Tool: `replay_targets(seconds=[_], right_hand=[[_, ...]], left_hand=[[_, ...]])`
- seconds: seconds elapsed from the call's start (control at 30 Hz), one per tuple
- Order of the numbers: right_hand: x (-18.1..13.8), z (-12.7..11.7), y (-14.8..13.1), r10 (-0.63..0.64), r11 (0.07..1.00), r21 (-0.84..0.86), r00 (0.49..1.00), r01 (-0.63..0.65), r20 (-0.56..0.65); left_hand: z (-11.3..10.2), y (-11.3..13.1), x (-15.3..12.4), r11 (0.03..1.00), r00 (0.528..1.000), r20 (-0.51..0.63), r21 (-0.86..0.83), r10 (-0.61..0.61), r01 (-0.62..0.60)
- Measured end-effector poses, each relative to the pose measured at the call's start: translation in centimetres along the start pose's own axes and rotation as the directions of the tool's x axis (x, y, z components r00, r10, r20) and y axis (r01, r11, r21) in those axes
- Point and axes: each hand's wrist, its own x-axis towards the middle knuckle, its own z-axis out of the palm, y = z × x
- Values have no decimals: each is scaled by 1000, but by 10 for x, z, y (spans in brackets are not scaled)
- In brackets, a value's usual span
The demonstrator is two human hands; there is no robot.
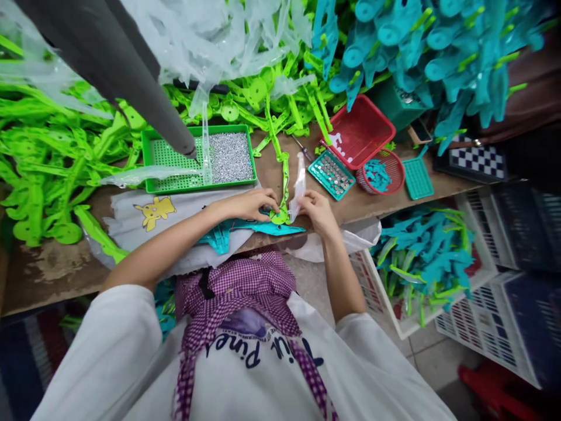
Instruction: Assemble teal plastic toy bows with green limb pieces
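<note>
My left hand (256,204) is closed at the near end of a lime-green plastic part (286,181), its thumb and fingers pressed on the rounded end. Between the thumb and fingers of my right hand (318,211) is a translucent white plastic piece (300,184), upright beside the green part. Below both hands, a turquoise plastic part (267,227) lies at the table's front edge. Under my left forearm is a grey cloth (127,213) with a yellow cartoon figure. My left fingertips are partly hidden.
A green tray (197,188) holds small metal pieces. Red tray (363,126), teal tray (332,175) and red basket (397,184) stand right. Green, white and turquoise parts heap behind. A dark grey rod (127,64) slants overhead. A white crate (477,275) sits below right.
</note>
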Motion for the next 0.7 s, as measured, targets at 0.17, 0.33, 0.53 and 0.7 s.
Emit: replay_targets(seconds=[0.17,0.33,0.53,0.7], right_hand=[[14,3,-2,24,997,-82,994,-15,108],[16,-6,-4,-53,920,-376,984,114,169],[35,-8,-11,-369,684,-590,901,428,226],[63,13,-24,-477,448,-750,840,487,260]], left_hand=[[1,1,0,1000,1000,-11,6,-6,6],[1,0,1,1000,1000,-9,6,-10,10],[1,-2,1,1000,1000,-9,-8,2,-2],[0,1,0,1000,1000,-2,6,9,-9]])
